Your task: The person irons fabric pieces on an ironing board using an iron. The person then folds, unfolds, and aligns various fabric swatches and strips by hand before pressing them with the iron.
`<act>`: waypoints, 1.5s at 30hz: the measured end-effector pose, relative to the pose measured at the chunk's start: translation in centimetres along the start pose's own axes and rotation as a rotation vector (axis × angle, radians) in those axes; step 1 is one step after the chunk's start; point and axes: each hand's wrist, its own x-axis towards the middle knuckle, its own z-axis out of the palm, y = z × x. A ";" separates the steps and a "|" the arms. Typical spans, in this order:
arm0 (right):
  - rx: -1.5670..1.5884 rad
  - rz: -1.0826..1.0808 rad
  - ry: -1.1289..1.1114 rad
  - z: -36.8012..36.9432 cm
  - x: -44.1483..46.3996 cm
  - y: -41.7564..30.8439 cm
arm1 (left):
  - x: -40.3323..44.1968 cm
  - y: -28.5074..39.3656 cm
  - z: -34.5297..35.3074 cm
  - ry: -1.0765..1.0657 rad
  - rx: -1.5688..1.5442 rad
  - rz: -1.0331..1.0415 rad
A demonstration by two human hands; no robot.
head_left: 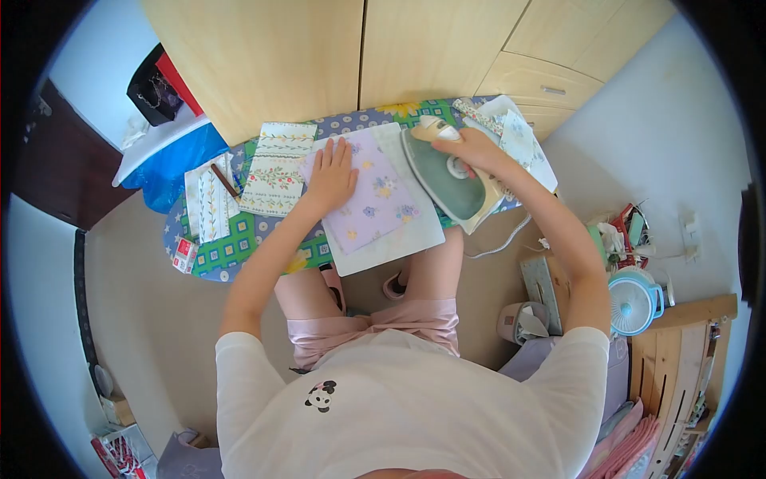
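Lilac cloth [369,209] with small flowers is right here under the left hand [333,182], palm down, fingers straight and slightly apart, pointing toward the far edge of the fabric, nothing gripped between them. Beneath it we have a white board [424,227], showing past the cloth on the side toward the right hand [469,152]. And look at those right fingers: they're curled around the handle of the iron [451,177], closed on it, with the broad grey-green face of the iron spreading out nearer the body than the fingers; whether it touches the surface below, I cannot tell. A pale cord [511,242] curves down from the iron's side, over toward the wearer's right. Out to the left of the left fingers, just beside the lilac piece, lies a floral printed cloth [278,164], and farther left a narrower floral strip [209,209], with a brown stick [226,182] slanting between the two. Nearer the body from there, at the rim, sits a small red-and-white box [184,254]. Beyond the right fingers, on the outer side, more floral fabric [517,137] lies on a white surface [542,169]. Everything spreads across a blue-and-green patterned cover [239,247].
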 end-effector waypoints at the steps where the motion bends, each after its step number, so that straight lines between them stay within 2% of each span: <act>1: 0.062 -0.009 0.026 -0.4 0.3 0.9 | 0.4 0.0 -0.9 0.011 -0.062 0.036; 2: 0.202 0.030 0.027 -0.7 0.9 1.7 | 0.7 0.0 -1.6 0.018 -0.125 0.072; 6: 0.108 0.076 0.037 -2.2 1.8 2.8 | 4.8 0.1 -2.8 -0.056 -0.301 0.206; 8: 0.053 0.063 0.061 -2.2 2.2 3.1 | 6.5 1.3 -4.0 -0.311 -0.413 0.365; 9: -0.007 0.051 0.089 -1.9 2.2 3.3 | 7.0 1.9 -4.1 -0.326 -0.413 0.361; 10: 0.005 0.056 0.081 -1.6 1.7 2.9 | 7.4 2.4 -4.0 -0.343 -0.380 0.443; 12: -0.445 -0.050 0.538 -0.8 -0.2 0.9 | 8.2 3.2 -4.2 -0.371 -0.349 0.531; 13: -0.437 -0.041 0.533 -0.6 -1.2 0.0 | 8.7 3.7 -4.3 -0.462 -0.297 0.552; 15: -0.458 -0.504 0.916 0.2 -3.1 -1.3 | 9.3 4.6 -4.8 -0.563 -0.251 0.578; 16: -0.454 -0.494 0.913 1.3 -4.0 -1.6 | 9.6 5.0 -5.1 -0.645 -0.233 0.549; 17: -0.314 -0.568 0.872 2.5 -5.2 -1.8 | 9.7 5.3 -5.3 -0.726 -0.213 0.519; 18: -0.173 -0.640 0.829 3.7 -6.1 -2.1 | 9.8 5.4 -5.4 -0.735 -0.214 0.522; 19: -0.168 -0.633 0.829 5.2 -6.7 -2.1 | 9.8 5.4 -5.6 -0.699 -0.192 0.546; 21: 0.003 -0.535 0.695 8.6 -7.1 -1.4 | 9.7 5.2 -5.5 -0.667 -0.169 0.574; 24: 0.044 -0.425 0.705 12.3 -6.7 -0.6 | 9.7 4.6 -5.6 -0.635 -0.238 0.597; 27: 0.073 -0.305 0.671 13.5 -6.6 -1.0 | 9.3 4.2 -6.7 -0.719 -0.279 0.514; 28: 0.076 -0.309 0.667 13.6 -6.5 -1.2 | 9.0 4.1 -7.3 -0.669 -0.301 0.538; 31: 0.071 -0.246 0.597 13.4 -6.6 -1.8 | 8.7 3.1 -9.1 -0.611 -0.307 0.568; 33: 0.152 -0.254 0.669 13.1 -6.6 -1.8 | 8.4 1.6 -9.6 -0.600 -0.293 0.577; 35: 0.140 -0.235 0.654 11.5 -7.0 -2.2 | 8.3 -0.5 -10.2 -0.447 -0.225 0.520; 36: 0.129 -0.213 0.641 10.4 -7.2 -2.4 | 8.1 -1.1 -10.7 -0.444 -0.225 0.518; 38: 0.113 -0.223 0.657 8.5 -7.3 -2.5 | 8.0 -1.0 -13.9 -0.485 -0.228 0.360; 43: 0.184 -0.281 0.638 2.5 -7.6 -4.0 | 5.3 0.5 -18.9 -0.442 -0.411 0.201; 45: 0.147 -0.406 0.630 0.3 -7.0 -3.9 | 4.0 1.6 -19.3 -0.452 -0.495 0.119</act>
